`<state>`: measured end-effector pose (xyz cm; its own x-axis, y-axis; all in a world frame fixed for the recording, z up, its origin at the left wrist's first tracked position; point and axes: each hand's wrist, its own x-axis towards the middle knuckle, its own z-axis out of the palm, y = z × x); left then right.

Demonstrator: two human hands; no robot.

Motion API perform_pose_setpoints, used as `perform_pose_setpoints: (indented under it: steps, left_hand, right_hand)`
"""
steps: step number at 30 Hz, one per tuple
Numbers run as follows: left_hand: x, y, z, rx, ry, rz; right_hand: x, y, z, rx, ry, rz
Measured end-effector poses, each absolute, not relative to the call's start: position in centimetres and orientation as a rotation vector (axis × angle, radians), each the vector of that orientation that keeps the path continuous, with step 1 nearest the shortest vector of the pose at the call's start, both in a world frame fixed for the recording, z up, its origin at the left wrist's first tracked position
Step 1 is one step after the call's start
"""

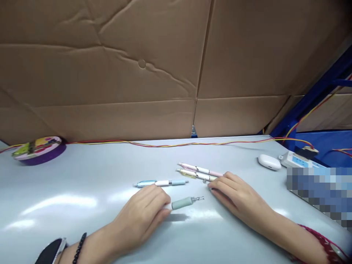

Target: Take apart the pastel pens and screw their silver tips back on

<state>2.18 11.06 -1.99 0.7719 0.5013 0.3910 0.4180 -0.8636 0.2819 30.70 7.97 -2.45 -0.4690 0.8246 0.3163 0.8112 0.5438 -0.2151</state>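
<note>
Head view: the left hand (143, 216) rests on the grey table (82, 205), fingers curled together around the near end of a pale green pen part (183, 202) whose metal tip points right; the far end of that part shows free, the near end is hidden under the hand. The right hand (236, 196) lies flat, fingers loosely together and clamped on nothing, their tips touching the yellow pen (194, 174). Just behind it lies a pink pen (199, 169), and a blue pen (161, 183) sits beside the left knuckles.

Three pens look whole (as far as one can judge), while the green one seems only part assembled. Farther off: a white case (269, 161), a power strip (295, 159), a purple tin (40, 149).
</note>
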Motion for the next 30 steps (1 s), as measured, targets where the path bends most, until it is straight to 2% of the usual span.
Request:
perform_pose_setpoints:
  steps: [12, 17, 23, 30]
  left_hand:
    - [2.4, 10.5, -2.2, 2.764, 0.734, 0.390]
    - [2.7, 10.4, -2.1, 2.819, 0.758, 0.337]
    - [2.8, 10.3, -1.9, 2.840, 0.774, 0.307]
    - [2.9, 10.4, -2.1, 2.870, 0.772, 0.303]
  right_hand:
    - [28.1, 4.7, -1.6, -1.333, -1.663, 0.817]
    - [27.5, 4.6, -1.9, -1.285, -1.705, 0.896]
    - [28.0, 4.8, -2.2, -1.274, -1.603, 0.841]
    - [27.4, 4.8, -1.9, -1.259, -1.773, 0.910]
